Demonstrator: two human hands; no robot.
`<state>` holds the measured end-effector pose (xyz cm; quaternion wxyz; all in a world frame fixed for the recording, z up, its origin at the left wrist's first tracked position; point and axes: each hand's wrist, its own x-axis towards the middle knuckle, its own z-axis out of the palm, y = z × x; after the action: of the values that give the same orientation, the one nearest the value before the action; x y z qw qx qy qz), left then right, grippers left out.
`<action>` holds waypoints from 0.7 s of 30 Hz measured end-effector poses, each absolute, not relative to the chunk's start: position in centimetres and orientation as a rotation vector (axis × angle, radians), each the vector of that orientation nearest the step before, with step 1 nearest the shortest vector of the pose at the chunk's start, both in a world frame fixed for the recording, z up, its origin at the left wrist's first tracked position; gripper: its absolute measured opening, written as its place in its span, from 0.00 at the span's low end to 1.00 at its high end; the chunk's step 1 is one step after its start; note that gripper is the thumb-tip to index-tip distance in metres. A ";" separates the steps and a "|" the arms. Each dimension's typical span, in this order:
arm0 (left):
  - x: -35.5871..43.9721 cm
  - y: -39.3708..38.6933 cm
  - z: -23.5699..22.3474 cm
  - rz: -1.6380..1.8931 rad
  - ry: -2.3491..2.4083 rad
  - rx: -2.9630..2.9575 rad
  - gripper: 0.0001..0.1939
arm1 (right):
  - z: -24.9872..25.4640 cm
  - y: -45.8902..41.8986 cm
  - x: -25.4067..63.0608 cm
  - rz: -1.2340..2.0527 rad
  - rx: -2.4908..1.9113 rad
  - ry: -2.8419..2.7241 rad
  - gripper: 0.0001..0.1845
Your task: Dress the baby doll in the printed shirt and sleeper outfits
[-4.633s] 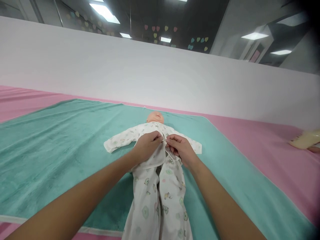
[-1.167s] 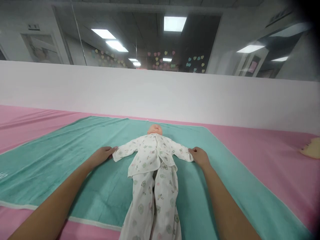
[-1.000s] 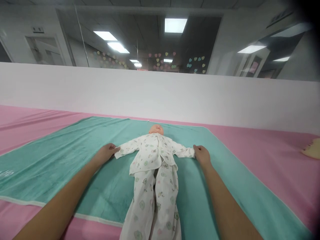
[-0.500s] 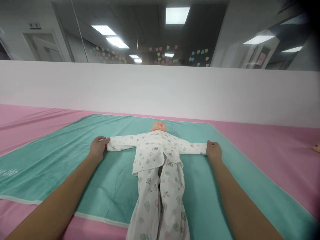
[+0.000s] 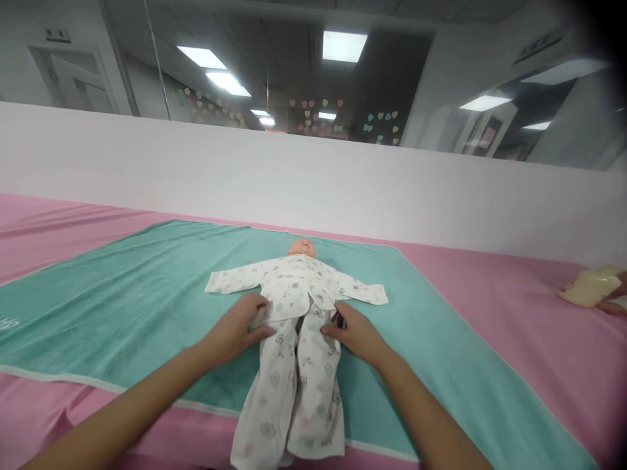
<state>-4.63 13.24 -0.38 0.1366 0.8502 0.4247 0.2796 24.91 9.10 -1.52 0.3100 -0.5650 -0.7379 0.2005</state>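
Note:
A baby doll lies on its back on a teal blanket (image 5: 161, 307), its head (image 5: 302, 247) toward the wall. It wears a white printed shirt (image 5: 287, 287), whose sleeves stretch out to both sides, and matching trousers (image 5: 316, 385). My left hand (image 5: 242, 329) rests at one side of the doll's waist, thumb and fingers apart around the shirt hem. On the opposite side my right hand (image 5: 356, 331) touches the hem and trouser top, its thumb apart from the fingers. Neither hand shows a firm hold.
A pink sheet (image 5: 494, 294) spreads under the blanket. Beyond it rises a low white wall (image 5: 274, 176) below a large reflective glass panel (image 5: 294, 72). At the far right, another person's hand (image 5: 614, 307) holds a pale yellow object (image 5: 588, 287).
Both my hands have let go of the sleeve cuffs and moved inward and down to the doll's waist. The yellow object has come into view at the right.

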 end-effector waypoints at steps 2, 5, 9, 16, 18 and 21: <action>-2.8 12.1 0.0 0.822 1.190 2.622 0.16 | -1.4 8.6 23.8 0.415 -1.562 -1.937 0.18; -1.5 12.4 1.7 0.764 1.187 2.928 0.13 | 0.4 8.7 22.9 0.146 -1.640 -1.979 0.20; -2.8 12.7 3.6 0.735 1.205 3.157 0.17 | 3.0 7.3 21.4 -0.341 -1.629 -2.139 0.14; -6.2 9.4 1.1 0.396 1.025 3.031 0.12 | 2.2 3.2 19.7 -0.250 -1.611 -2.456 0.12; -6.6 6.9 0.5 0.413 1.014 2.950 0.12 | 1.8 1.4 20.2 -0.078 -1.683 -2.315 0.16; -7.0 2.6 -0.7 0.574 1.022 2.810 0.13 | -0.3 -2.2 20.6 0.139 -1.602 -2.295 0.13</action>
<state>-7.03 2.57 -0.69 0.0484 0.9219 0.3352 0.1882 20.62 -2.20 -0.28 0.1688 -0.5633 -0.8073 0.0490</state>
